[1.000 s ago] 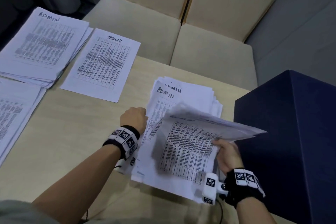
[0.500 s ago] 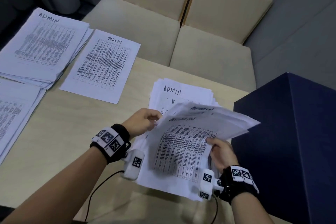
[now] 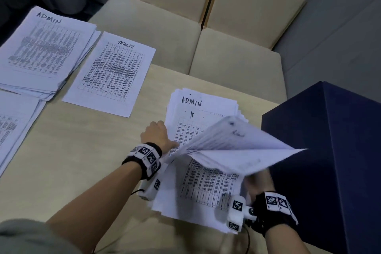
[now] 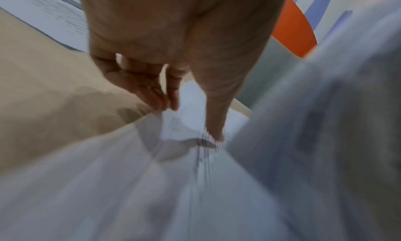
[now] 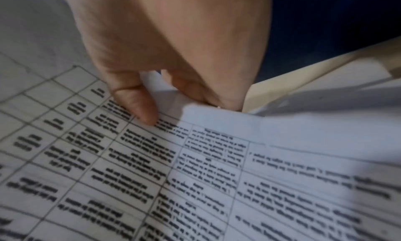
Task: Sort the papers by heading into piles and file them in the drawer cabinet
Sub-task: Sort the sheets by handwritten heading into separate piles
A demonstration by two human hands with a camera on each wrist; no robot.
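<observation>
Beige table carries our unsorted stack; our right hand pinches lifted sheets at its near-right corner; left hand presses its left edge, fingers straight.

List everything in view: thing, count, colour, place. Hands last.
ADMIN pile: one, white, table's far left.
TASKLIST sheet: one, white, right of that pile.
Third pile: one, white, left edge, heading unseen.
Unsorted stack: one, white, ADMIN sheet showing, centre.
Lifted sheets: a bundle, white, raised over the stack.
Table: one, beige.
Box: one, navy, right.
Chairs: two, cream, beyond the table.
Left hand: on the stack's left edge.
Right hand: pinches the lifted sheets.
</observation>
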